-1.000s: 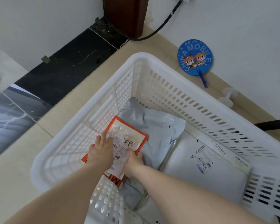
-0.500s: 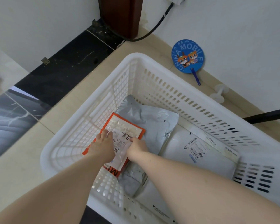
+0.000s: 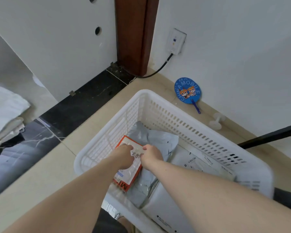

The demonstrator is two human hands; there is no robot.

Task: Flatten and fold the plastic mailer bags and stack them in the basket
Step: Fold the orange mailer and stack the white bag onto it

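In basket (image 3: 158, 105), left side: orange mailer (image 3: 133, 175) flat on grey mailer (image 3: 151, 137). L hand (image 3: 123, 155) & R hand (image 3: 151, 154) both on its top face, fingers curled pinching label; white mailer (image 3: 191, 165) to right

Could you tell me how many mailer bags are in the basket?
3 visible: an orange one under both hands, a grey one beneath it, and a white one to the right. Others may lie hidden underneath.
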